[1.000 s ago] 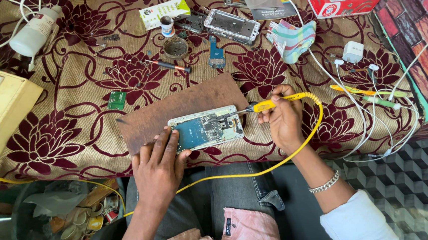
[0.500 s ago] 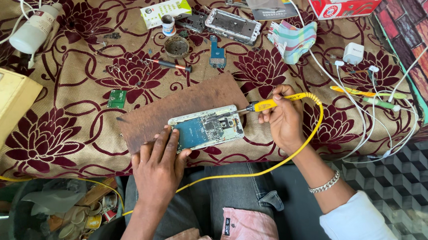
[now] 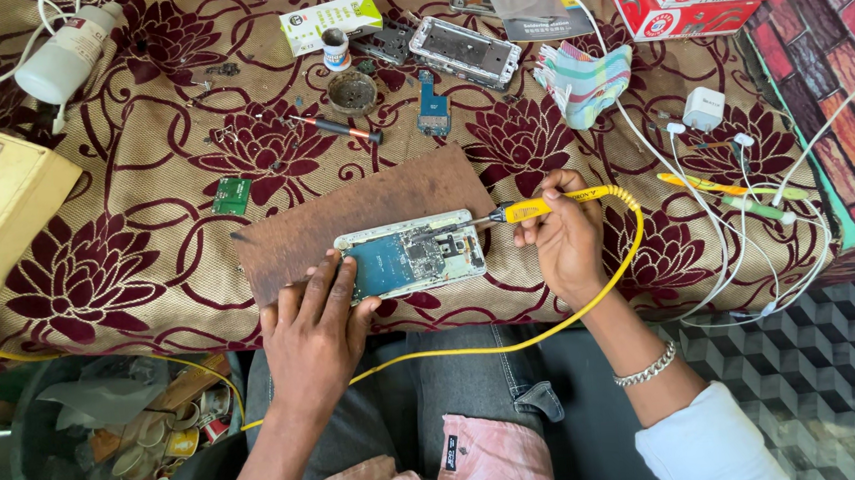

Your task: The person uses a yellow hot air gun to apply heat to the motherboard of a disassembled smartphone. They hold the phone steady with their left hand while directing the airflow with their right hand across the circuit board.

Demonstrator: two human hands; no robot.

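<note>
We find the opened phone (image 3: 411,255), back cover off and circuit board exposed, lying on a brown board (image 3: 346,221) near the table's front edge. The left hand (image 3: 315,330) rests flat with fingers spread narrowly over the phone's near corner, apparently pinning it so it cannot slide. The right hand (image 3: 565,235) is closed around a yellow-handled soldering iron (image 3: 536,206), its tip touching the board's upper right corner; the yellow cable (image 3: 611,287) loops beneath the wrist, clear of the work. Beyond the board we note a small green circuit piece (image 3: 233,195), a screwdriver (image 3: 339,128), a round tin (image 3: 352,92) and a spare phone frame (image 3: 465,52); white charger leads (image 3: 736,198) crowd the right side
</note>
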